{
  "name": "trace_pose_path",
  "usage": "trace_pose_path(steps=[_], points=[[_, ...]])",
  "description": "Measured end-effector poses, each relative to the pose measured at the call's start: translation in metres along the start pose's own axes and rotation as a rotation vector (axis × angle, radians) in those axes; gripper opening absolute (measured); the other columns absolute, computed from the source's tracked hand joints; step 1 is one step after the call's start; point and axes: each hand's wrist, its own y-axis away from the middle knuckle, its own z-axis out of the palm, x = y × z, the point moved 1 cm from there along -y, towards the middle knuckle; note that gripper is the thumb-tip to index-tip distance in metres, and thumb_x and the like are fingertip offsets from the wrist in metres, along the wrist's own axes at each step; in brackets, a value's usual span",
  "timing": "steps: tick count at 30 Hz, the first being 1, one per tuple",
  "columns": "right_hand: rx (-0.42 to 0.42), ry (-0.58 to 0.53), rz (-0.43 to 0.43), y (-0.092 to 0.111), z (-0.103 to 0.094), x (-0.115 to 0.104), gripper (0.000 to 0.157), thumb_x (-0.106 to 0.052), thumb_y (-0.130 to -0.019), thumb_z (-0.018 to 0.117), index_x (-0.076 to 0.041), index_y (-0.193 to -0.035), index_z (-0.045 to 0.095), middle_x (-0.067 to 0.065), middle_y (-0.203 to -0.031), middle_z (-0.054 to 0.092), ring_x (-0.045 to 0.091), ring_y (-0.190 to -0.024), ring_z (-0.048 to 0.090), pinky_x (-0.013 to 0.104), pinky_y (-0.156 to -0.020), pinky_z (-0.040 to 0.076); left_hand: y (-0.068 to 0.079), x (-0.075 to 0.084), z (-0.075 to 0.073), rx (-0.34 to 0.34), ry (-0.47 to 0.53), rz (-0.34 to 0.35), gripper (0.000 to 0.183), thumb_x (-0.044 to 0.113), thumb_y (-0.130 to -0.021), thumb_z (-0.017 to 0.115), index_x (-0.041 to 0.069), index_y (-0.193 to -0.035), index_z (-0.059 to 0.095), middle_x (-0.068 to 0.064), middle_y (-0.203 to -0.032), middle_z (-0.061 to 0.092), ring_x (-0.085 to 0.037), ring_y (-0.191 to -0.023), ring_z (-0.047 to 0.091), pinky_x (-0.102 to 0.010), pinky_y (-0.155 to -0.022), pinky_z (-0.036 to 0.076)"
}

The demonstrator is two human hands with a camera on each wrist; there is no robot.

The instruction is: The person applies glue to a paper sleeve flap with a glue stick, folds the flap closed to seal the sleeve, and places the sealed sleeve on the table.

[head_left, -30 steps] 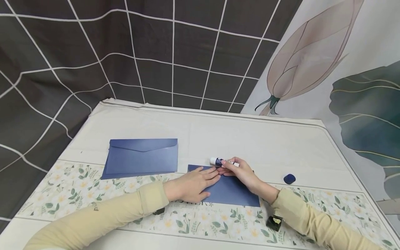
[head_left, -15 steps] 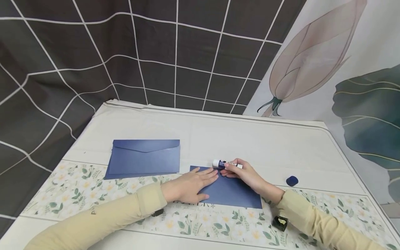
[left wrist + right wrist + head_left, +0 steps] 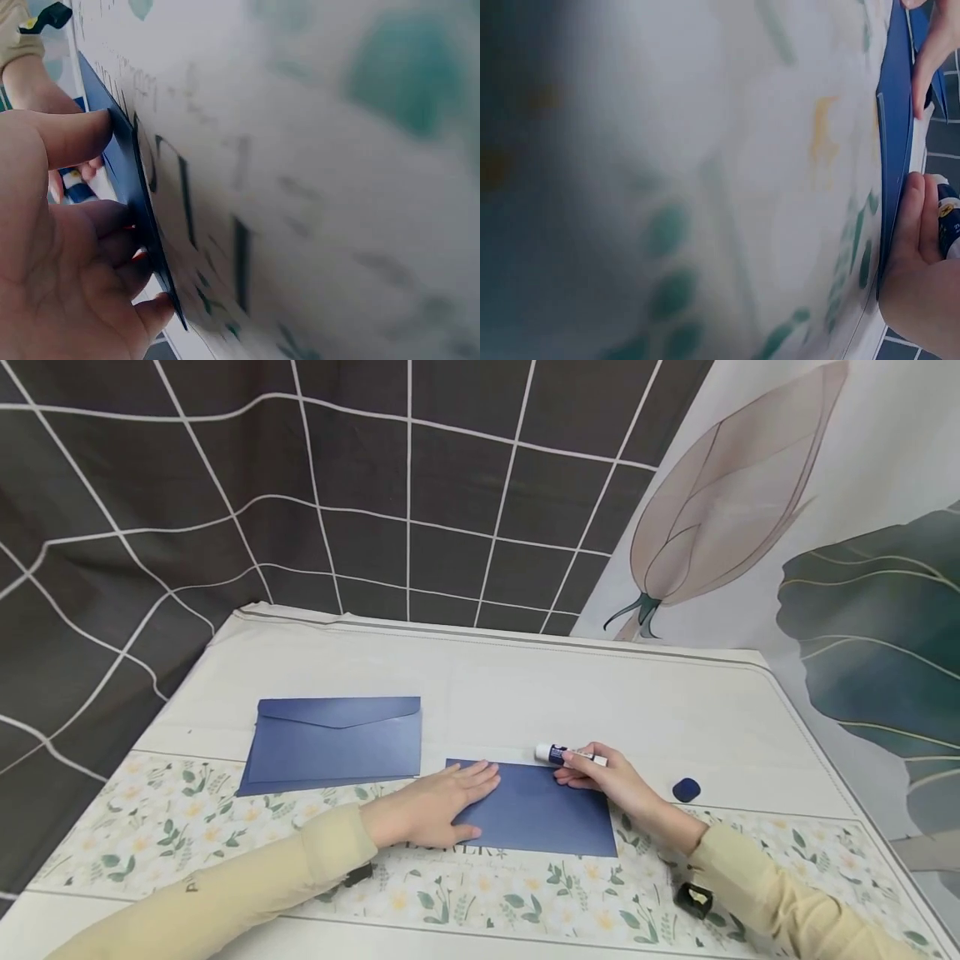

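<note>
A blue envelope [image 3: 551, 814] lies on the patterned tablecloth in front of me. My left hand [image 3: 438, 802] rests on its left part with fingers stretched out; in the left wrist view the thumb and fingertips touch the envelope [image 3: 142, 187]. My right hand [image 3: 611, 781] grips a white and dark-blue glue stick [image 3: 558, 753] at the envelope's upper edge, its white end pointing left. Seen from the right wrist, the glue stick [image 3: 949, 217] lies behind the fingers. Whether its tip touches the paper I cannot tell.
Several blue envelopes or sheets [image 3: 337, 747], the top one with a pointed flap, lie stacked at the left. A dark-blue cap [image 3: 686, 790] lies right of my right hand. The cream tablecloth [image 3: 487, 693] carries a floral band. A dark grid curtain [image 3: 360, 485] hangs behind.
My right hand has moved right along the envelope's upper edge with the glue stick. The left hand has slid left, away from it. The view has shifted slightly.
</note>
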Motion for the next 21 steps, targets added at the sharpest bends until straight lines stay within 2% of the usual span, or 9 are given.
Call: trace_pose_path(steps=[4, 7, 12, 14, 17, 21], points=[[0.026, -0.029, -0.003, 0.005, -0.007, 0.003, 0.027, -0.029, -0.097, 0.056, -0.004, -0.095, 0.048, 0.009, -0.094, 0.075, 0.007, -0.087, 0.071, 0.021, -0.083, 0.056, 0.010, -0.006, 0.001, 0.022, 0.024, -0.024, 0.071, 0.039, -0.095, 0.056, 0.009, -0.152, 0.026, -0.007, -0.161, 0.017, -0.022, -0.149, 0.015, -0.042, -0.120, 0.019], [0.031, -0.025, -0.014, 0.008, -0.010, 0.004, 0.027, -0.028, -0.098, 0.055, -0.002, -0.097, 0.047, 0.010, -0.095, 0.075, 0.006, -0.087, 0.071, 0.020, -0.084, 0.055, 0.016, -0.008, 0.002, 0.037, 0.027, -0.040, 0.071, 0.039, -0.095, 0.056, 0.007, -0.152, 0.026, -0.008, -0.161, 0.017, -0.025, -0.149, 0.016, -0.042, -0.120, 0.021], [0.040, -0.005, -0.018, 0.010, -0.010, 0.001, 0.028, -0.027, -0.098, 0.055, 0.000, -0.100, 0.047, 0.015, -0.099, 0.074, 0.005, -0.087, 0.071, 0.020, -0.084, 0.055, 0.020, -0.007, 0.001, 0.066, -0.009, -0.043, 0.070, 0.039, -0.095, 0.056, 0.005, -0.150, 0.030, -0.011, -0.160, 0.021, -0.026, -0.148, 0.019, -0.042, -0.119, 0.024], [0.041, 0.001, -0.014, 0.010, -0.009, 0.000, 0.028, -0.027, -0.098, 0.056, 0.000, -0.100, 0.047, 0.017, -0.100, 0.073, 0.005, -0.087, 0.071, 0.021, -0.084, 0.055, 0.019, -0.005, -0.001, 0.071, -0.060, -0.036, 0.070, 0.040, -0.094, 0.057, 0.004, -0.149, 0.033, -0.012, -0.158, 0.025, -0.026, -0.147, 0.023, -0.042, -0.119, 0.025], [0.031, 0.003, -0.009, 0.010, -0.009, -0.001, 0.028, -0.028, -0.098, 0.056, -0.001, -0.099, 0.047, 0.017, -0.103, 0.073, 0.006, -0.088, 0.071, 0.021, -0.085, 0.055, 0.014, -0.002, -0.008, 0.037, -0.173, -0.008, 0.070, 0.042, -0.091, 0.059, 0.002, -0.145, 0.038, -0.013, -0.157, 0.029, -0.026, -0.146, 0.027, -0.040, -0.119, 0.025], [0.015, 0.000, 0.002, 0.010, -0.010, 0.000, 0.027, -0.028, -0.098, 0.055, -0.002, -0.099, 0.047, 0.018, -0.104, 0.072, 0.006, -0.090, 0.071, 0.021, -0.086, 0.055, -0.002, 0.003, -0.018, -0.089, -0.270, 0.066, 0.075, 0.042, -0.089, 0.061, 0.006, -0.148, 0.034, -0.008, -0.160, 0.021, -0.019, -0.148, 0.020, -0.035, -0.121, 0.019]])
